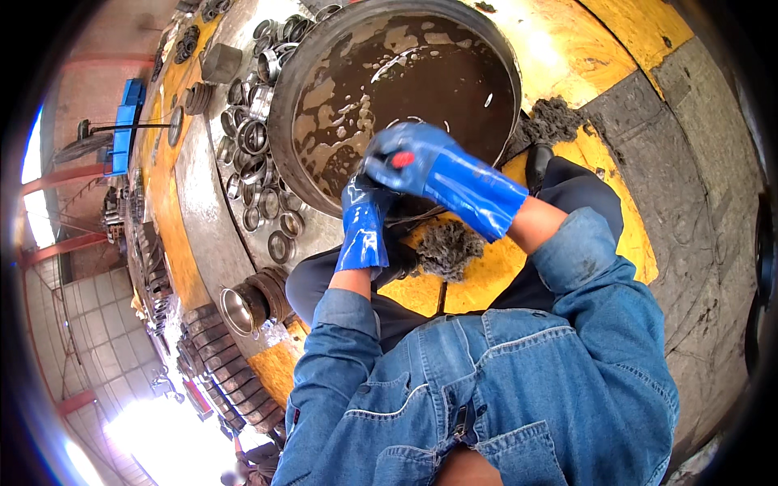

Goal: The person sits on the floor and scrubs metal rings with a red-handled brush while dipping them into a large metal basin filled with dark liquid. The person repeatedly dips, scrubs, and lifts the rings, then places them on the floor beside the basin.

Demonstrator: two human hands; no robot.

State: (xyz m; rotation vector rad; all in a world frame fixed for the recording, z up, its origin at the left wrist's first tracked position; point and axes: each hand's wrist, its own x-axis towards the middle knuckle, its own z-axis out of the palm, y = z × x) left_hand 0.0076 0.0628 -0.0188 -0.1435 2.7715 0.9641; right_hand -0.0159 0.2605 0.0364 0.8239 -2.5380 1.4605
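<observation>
Both my hands wear wet blue rubber gloves and meet over the near rim of a wide round basin (285,154) of brown, foam-flecked liquid. My right hand (409,158), with a red patch on its glove, is closed, fingers curled down. Just below and to its left, my left hand (365,194) is also closed and partly covered by the right. Something dark shows between them, but I cannot make out what it is. Many metal rings (254,136) lie left of the basin. A clump of grey fibrous waste (450,249) sits between my legs.
More grey fibrous waste (553,121) lies right of the basin, near my shoe. At left are a metal bowl-shaped part (241,309), a hexagonal grey block (221,63), and blue bins (123,130). Long rows of stacked parts (231,364) stand lower left, near another person (258,463).
</observation>
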